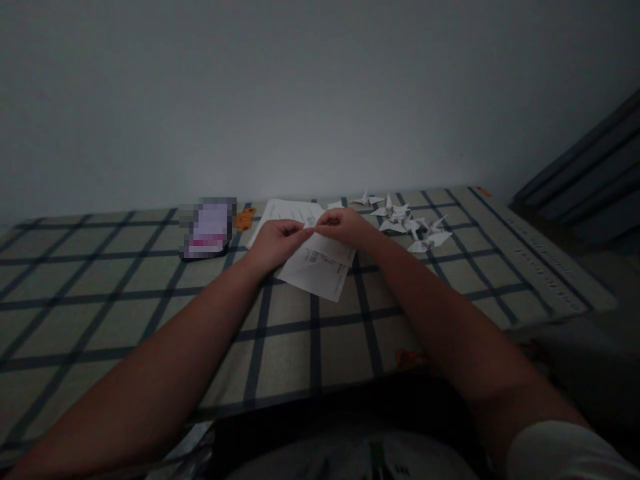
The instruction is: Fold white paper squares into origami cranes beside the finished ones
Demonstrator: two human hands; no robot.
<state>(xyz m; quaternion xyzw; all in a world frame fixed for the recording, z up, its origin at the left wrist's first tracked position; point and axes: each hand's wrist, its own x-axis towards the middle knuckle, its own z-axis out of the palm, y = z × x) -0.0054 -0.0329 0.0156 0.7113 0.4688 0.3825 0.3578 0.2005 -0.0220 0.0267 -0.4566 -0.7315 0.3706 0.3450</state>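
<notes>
Both hands meet over a printed sheet of paper point(320, 273) on the checked tablecloth. My left hand point(280, 243) is closed, its thumb and fingertips pinching the paper near the middle. Opposite it, my right hand point(345, 225) is closed too, fingers curled and pinching the same paper right beside the left fingertips. The paper's lower part lies tilted toward me, with small print and a square printed code. Behind the hands rests a stack of white printed sheets point(275, 210), partly hidden by them. Several folded paper cranes point(395, 215) lie just right of my right hand.
A phone point(210, 227), its screen blurred, lies to the left on the checked tablecloth point(125, 280). A pale wall point(300, 100) stands behind the table. At the right is a dark draped cloth point(595, 167). The table's near edge runs close to my body.
</notes>
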